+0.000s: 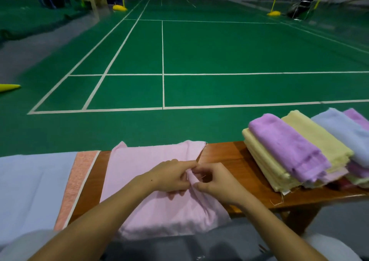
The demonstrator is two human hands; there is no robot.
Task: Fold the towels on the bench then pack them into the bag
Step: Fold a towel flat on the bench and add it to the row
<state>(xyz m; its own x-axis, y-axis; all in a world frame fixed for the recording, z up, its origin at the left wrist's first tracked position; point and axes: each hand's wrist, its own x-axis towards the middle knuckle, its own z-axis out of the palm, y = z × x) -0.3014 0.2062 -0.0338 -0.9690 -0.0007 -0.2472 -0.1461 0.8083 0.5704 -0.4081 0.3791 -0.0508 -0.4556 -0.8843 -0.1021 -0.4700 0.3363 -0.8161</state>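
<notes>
Both hands, my left hand [173, 178] and right hand [216, 183], pinch the pink towel [159, 206] mid-tabletop [229, 161]; I fear its bunched edge slipping, skewing the fold.

Spread towel [151, 183] mid-bench [235, 161], towel stack [295, 151] right, cloths [36, 183] left.

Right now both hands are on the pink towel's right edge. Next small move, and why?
Probably lift that pinched edge and carry it left across the pink towel to make the next fold. Left hand and right hand both pinch a bunched ridge of cloth at its right side, and the towel lies spread on the bench, wider than the folded stack to the right.
</notes>
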